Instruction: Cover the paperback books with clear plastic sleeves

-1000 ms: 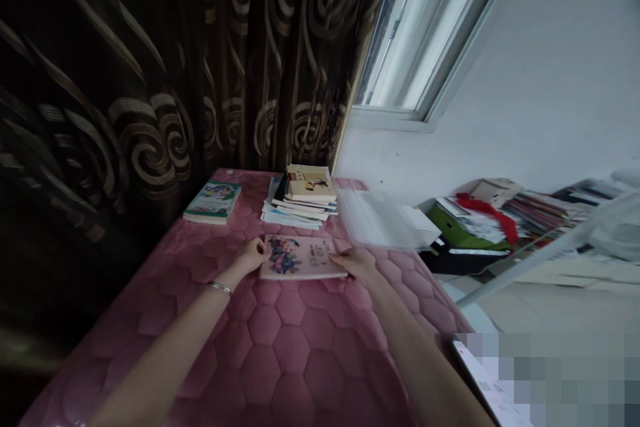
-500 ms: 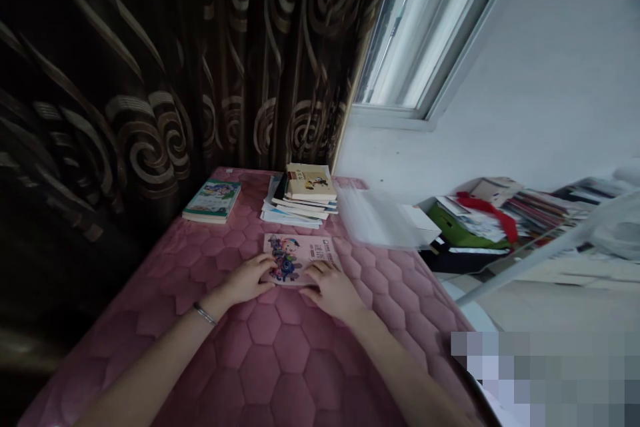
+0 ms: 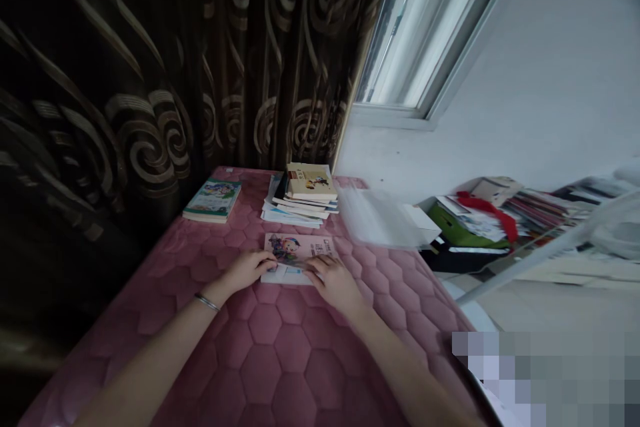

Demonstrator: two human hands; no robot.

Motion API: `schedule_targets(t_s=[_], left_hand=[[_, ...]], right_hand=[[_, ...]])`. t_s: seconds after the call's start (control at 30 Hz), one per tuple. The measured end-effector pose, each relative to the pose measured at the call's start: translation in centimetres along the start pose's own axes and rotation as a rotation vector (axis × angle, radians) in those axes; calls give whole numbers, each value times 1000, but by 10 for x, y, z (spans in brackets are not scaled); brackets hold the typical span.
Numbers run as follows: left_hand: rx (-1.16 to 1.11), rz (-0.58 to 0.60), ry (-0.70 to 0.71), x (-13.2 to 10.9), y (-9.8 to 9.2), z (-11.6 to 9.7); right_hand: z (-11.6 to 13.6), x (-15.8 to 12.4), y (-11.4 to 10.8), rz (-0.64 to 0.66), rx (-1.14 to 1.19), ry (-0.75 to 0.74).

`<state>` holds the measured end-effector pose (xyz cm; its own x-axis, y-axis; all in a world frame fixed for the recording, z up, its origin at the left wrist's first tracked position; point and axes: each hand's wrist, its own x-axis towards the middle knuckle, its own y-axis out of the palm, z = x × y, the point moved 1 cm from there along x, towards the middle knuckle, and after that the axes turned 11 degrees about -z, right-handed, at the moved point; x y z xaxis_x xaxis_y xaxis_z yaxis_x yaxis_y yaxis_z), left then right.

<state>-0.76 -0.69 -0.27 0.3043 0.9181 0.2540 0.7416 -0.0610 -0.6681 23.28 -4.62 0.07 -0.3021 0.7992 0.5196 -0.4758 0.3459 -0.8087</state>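
Observation:
A pink booklet (image 3: pixel 300 247) with a cartoon figure lies on the pink quilted bed cover (image 3: pixel 280 337). Its near edge is lifted, and a whitish page shows beneath. My left hand (image 3: pixel 247 270), with a bracelet on the wrist, pinches the lifted cover near its left corner. On the right side, my right hand (image 3: pixel 336 282) has its fingers closed on the same lifted edge.
Behind the booklet stands a stack of books (image 3: pixel 311 190). A green book pile (image 3: pixel 213 200) lies at the back left. Clear plastic (image 3: pixel 383 217) is right of the stack. Beyond the bed's right edge are a filled green box (image 3: pixel 457 224) and a pale slanted bar (image 3: pixel 525 255).
The near edge of the booklet's cover has come up off the page below, with both hands now holding it. My hands have shifted slightly.

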Motion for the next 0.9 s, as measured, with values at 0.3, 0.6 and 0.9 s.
schedule_targets(t_s=[0.3,0.6,0.9], left_hand=[[-6,-282,-117,21,-6,-16],[-33,-268,-51,33,-13,-25],[-101,-170,-14,32,-15,-19]], right_hand=[[43,-21,21,-125,-37,-88],[37,10,66,-75,458,569],[56,12,82,-172,542,443]])
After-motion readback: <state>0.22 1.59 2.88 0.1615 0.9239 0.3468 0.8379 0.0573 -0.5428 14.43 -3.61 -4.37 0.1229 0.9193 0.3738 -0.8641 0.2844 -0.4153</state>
